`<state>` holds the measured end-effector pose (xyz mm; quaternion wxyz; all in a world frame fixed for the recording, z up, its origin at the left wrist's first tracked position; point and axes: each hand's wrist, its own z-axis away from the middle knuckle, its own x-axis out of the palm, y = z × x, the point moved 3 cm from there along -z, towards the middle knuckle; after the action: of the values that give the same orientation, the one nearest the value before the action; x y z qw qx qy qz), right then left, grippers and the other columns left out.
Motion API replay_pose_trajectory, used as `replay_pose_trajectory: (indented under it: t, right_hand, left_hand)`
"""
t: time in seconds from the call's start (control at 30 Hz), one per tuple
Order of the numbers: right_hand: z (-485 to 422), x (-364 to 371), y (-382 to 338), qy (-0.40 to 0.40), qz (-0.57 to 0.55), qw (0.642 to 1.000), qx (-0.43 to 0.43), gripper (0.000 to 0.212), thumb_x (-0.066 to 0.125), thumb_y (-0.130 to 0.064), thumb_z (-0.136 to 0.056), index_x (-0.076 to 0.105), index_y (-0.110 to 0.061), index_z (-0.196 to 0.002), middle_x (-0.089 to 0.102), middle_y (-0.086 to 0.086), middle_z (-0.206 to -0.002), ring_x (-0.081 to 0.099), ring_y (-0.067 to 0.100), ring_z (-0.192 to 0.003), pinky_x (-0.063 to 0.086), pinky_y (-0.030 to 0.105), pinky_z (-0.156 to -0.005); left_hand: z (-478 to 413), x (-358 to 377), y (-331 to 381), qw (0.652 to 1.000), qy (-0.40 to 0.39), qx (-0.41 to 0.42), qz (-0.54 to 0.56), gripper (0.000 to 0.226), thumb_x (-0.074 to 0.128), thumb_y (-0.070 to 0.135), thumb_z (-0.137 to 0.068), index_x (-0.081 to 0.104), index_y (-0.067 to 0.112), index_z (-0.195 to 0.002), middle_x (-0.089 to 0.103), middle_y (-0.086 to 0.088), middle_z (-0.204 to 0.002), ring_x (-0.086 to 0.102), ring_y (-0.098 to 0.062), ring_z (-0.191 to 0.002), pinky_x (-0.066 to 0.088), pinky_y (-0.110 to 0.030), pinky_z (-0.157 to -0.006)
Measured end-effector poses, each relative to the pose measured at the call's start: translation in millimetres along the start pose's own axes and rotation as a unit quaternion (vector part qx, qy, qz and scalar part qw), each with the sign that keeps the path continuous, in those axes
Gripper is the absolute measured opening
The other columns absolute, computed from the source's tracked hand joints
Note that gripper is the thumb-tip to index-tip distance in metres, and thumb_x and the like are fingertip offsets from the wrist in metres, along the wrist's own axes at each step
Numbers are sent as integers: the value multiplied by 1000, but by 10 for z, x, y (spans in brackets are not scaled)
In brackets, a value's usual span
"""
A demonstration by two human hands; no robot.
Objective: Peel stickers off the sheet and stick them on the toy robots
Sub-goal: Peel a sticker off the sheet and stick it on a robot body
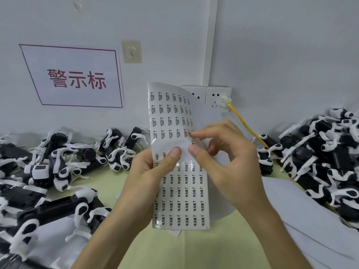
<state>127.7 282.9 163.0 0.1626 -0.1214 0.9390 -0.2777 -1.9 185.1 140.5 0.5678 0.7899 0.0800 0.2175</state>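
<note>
Sticker sheet [180,191]: held up in the air between both grips, above the surface [174,249].
Left grip [147,171]: pinching the sheet's left side. The thumb is on the front and the other fingers are hidden behind.
Right grip [233,164]: pinching the sheet's right edge. Its thumb is just beside the left thumb. Its first finger is a little higher, on a sticker at the edge. I cannot tell if a corner is up yet.
Stickers [171,136]: tiny, in tight rows above and below the grips. A bare strip runs under the two thumbs. They sit so close that a quick pull could lift two at once or tear one.
Sticky corner: a peeled sticker could curl and stick to the finger or to itself, and then it would go on crooked.
Bent top [167,105]: the sheet's top half curves back, away from the grips. If the left grip goes slack, it could flop down and hide the row being picked.
Toy robots [58,162]: black and white, heaped well off to both sides of the grips. Neither grip holds one. One grip must let go of the sheet to fetch a robot, so the sheet could drop. The heaps look tangled, so pulling one robot out could drag others along.
</note>
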Motion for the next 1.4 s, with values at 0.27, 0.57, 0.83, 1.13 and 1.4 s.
replay_pose_trajectory:
  t: [0.27, 0.57, 0.83, 1.13, 1.4]
  right_hand:
    - [-5, 20, 14, 8, -38, 999, 25, 15, 81, -24, -82, 76, -27, -95, 63, -11, -96, 61, 19, -77, 49, 21, -76]
    - [-10, 37, 22, 3, -96, 994, 60, 10, 79, -18, -79, 74, -25, -84, 67, -8, -91, 66, 18, -82, 50, 27, -74]
    - [-33, 15, 60, -34, -154, 982, 105, 13, 80, -16, -75, 70, -24, -75, 66, -6, -85, 62, 23, -76, 48, 23, -73]
    - [-11, 22, 101, 13, -92, 994, 62, 15, 81, -14, -79, 68, -18, -76, 64, -5, -89, 64, 17, -76, 51, 29, -75]
    - [0, 39, 88, 23, -100, 992, 78, 12, 77, -17, -84, 74, -26, -91, 70, 2, -97, 69, 21, -80, 53, 24, -78]
  left_hand:
    - [-41, -38, -64, 1000, 0, 15, -14, 21, 64, 30, -87, 80, 23, -97, 79, -12, -97, 77, -28, -85, 59, -29, -67]
    - [-69, -64, -75, 997, -7, 49, -64, 24, 61, 30, -90, 80, 21, -102, 79, -10, -99, 76, -27, -92, 59, -30, -75]
    - [-59, -75, -11, 994, -20, 59, -91, 22, 61, 28, -90, 82, 29, -95, 80, -7, -96, 77, -22, -86, 58, -27, -69]
    - [-46, -44, -20, 998, -5, 31, -62, 19, 63, 30, -89, 80, 21, -90, 79, -14, -93, 75, -27, -81, 60, -30, -68]
    - [-31, -61, -3, 999, 7, 17, -44, 18, 64, 32, -88, 80, 24, -89, 79, -13, -92, 76, -26, -79, 61, -32, -65]
